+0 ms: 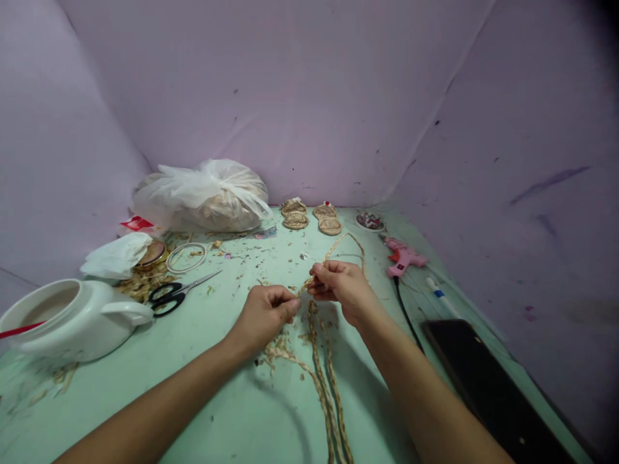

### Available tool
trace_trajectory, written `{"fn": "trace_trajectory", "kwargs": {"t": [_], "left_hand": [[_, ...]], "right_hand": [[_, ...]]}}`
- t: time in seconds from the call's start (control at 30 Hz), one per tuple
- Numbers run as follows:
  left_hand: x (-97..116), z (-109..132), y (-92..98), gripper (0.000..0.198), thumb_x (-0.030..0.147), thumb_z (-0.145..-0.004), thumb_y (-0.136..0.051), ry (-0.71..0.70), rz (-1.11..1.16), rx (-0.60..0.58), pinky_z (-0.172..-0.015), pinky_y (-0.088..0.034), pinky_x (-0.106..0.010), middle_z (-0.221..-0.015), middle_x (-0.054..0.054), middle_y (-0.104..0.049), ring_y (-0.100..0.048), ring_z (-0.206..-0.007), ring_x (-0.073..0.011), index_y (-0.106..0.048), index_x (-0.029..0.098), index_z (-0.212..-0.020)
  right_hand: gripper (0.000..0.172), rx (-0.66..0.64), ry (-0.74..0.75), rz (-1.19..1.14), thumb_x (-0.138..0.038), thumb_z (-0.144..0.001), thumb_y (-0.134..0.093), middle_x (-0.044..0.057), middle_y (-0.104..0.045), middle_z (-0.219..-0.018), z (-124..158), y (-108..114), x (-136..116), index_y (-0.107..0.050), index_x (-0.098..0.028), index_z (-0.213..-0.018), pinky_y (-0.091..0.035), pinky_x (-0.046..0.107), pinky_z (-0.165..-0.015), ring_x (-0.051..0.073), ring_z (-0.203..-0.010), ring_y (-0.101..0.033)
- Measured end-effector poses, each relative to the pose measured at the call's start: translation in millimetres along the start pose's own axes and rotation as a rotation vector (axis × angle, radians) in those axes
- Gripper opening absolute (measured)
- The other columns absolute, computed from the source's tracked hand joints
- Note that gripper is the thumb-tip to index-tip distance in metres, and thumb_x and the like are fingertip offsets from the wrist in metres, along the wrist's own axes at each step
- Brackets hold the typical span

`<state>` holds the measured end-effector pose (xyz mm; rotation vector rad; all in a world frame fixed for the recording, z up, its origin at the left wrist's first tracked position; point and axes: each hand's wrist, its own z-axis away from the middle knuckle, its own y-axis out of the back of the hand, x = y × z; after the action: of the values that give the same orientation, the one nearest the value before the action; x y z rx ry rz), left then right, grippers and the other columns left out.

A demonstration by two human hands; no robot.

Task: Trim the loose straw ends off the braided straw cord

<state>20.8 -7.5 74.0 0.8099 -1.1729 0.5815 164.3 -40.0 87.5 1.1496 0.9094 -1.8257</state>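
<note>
A thin braided straw cord [356, 241] is stretched between my two hands above the middle of the table. My left hand [267, 314] pinches it between thumb and fingertips. Just to the right and slightly farther away, my right hand [342, 288] grips the same cord, which loops up behind the fingers. Several long strands of braided cord [325, 386] run from below my hands toward the front edge. Loose straw scraps [280, 338] lie scattered beneath my left hand. The fingers partly hide the held stretch of cord.
Left are a white pot [72, 322], black-handled scissors [176, 296], a white ring [186, 258] and a plastic bag [207, 196]. Woven straw pieces [296, 219] lie at the back. Right are a bead dish [370, 222], pink glue gun [403, 256], marker [441, 295] and black phone [488, 380].
</note>
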Motion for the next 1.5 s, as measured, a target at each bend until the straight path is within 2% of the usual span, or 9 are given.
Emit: {"fn": "trace_trajectory", "kwargs": {"t": [0.2,0.4,0.6,0.77,0.87,1.1,1.27,1.37,1.5], "left_hand": [[-4,1,5.9,0.022,0.03,-0.066,-0.052,-0.07,0.009,-0.16,-0.043,-0.029,-0.021,-0.044,0.0,-0.05,-0.039,-0.041,-0.0078,-0.052,0.013,-0.054],[-10,-1,6.0,0.022,0.028,-0.068,-0.05,-0.163,0.026,-0.183,-0.04,-0.027,-0.019,-0.043,0.002,-0.048,-0.036,-0.039,-0.0059,-0.05,0.013,-0.052],[-9,-5,7.2,0.012,0.02,-0.069,-0.049,-0.075,-0.035,-0.183,-0.046,-0.037,-0.018,-0.055,0.0,-0.057,-0.05,-0.048,-0.0079,-0.058,0.012,-0.065],[10,6,11.6,0.018,0.021,-0.071,-0.049,-0.205,-0.105,-0.333,-0.047,-0.037,-0.019,-0.055,-0.003,-0.061,-0.051,-0.048,-0.0089,-0.06,0.011,-0.06],[14,10,12.4,0.019,0.025,-0.073,-0.05,-0.25,-0.037,-0.4,-0.048,-0.038,-0.019,-0.054,-0.003,-0.061,-0.052,-0.048,-0.0092,-0.059,0.012,-0.062],[1,-5,17.8,0.018,0.03,-0.069,-0.053,-0.039,0.144,-0.303,-0.046,-0.036,-0.022,-0.048,0.0,-0.055,-0.048,-0.043,-0.0092,-0.053,0.013,-0.062],[5,-3,18.0,0.015,0.02,-0.06,-0.059,-0.02,-0.004,-0.359,-0.045,-0.032,-0.019,-0.053,0.003,-0.051,-0.046,-0.048,-0.0079,-0.057,0.012,-0.072],[9,-3,14.6,0.024,0.02,-0.057,-0.061,0.049,-0.007,-0.2,-0.044,-0.033,-0.019,-0.05,0.005,-0.049,-0.046,-0.045,-0.0084,-0.056,0.013,-0.08],[13,-6,13.7,0.015,0.021,-0.055,-0.062,0.044,0.054,0.009,-0.047,-0.037,-0.021,-0.052,0.003,-0.053,-0.047,-0.045,-0.0079,-0.056,0.012,-0.067]], "right_hand": [[0.023,-0.095,-0.151,-0.141,-0.013,-0.08,-0.045,-0.003,-0.052,-0.039,8,-9,0,-0.051,-0.014,-0.059,-0.037,0.015,-0.031,0.006,-0.029,-0.045],[0.031,-0.223,-0.384,-0.252,-0.012,-0.084,-0.041,-0.003,-0.047,-0.036,16,-10,-8,-0.05,-0.013,-0.054,-0.029,0.011,-0.026,0.003,-0.027,-0.037],[0.026,-0.098,-0.146,-0.296,-0.01,-0.084,-0.042,-0.002,-0.055,-0.046,4,8,-13,-0.054,-0.012,-0.06,-0.038,0.011,-0.031,0.003,-0.03,-0.042],[0.031,-0.072,-0.262,-0.464,-0.009,-0.085,-0.039,-0.004,-0.048,-0.039,-1,8,-16,-0.051,-0.011,-0.056,-0.025,0.006,-0.025,-0.001,-0.026,-0.032],[0.03,-0.081,-0.285,-0.482,-0.011,-0.085,-0.04,-0.005,-0.045,-0.038,-2,6,-13,-0.052,-0.011,-0.057,-0.027,0.006,-0.027,-0.002,-0.025,-0.03],[0.021,-0.324,-0.04,-0.02,-0.033,-0.067,-0.066,0.002,-0.065,-0.067,6,5,-3,-0.063,-0.013,-0.071,-0.047,0.02,-0.05,0.01,-0.054,-0.059],[0.022,-0.094,0.106,0.046,-0.029,-0.062,-0.068,-0.001,-0.058,-0.047,8,1,-5,-0.056,-0.013,-0.054,-0.045,0.021,-0.048,0.008,-0.043,-0.054],[0.02,0.045,0.1,0.002,-0.026,-0.067,-0.064,0.0,-0.06,-0.048,5,5,-10,-0.053,-0.014,-0.056,-0.046,0.02,-0.045,0.009,-0.042,-0.055],[0.018,0.073,0.058,-0.021,-0.023,-0.078,-0.052,0.003,-0.064,-0.053,4,7,-13,-0.048,-0.016,-0.062,-0.048,0.02,-0.043,0.011,-0.043,-0.059]]}}
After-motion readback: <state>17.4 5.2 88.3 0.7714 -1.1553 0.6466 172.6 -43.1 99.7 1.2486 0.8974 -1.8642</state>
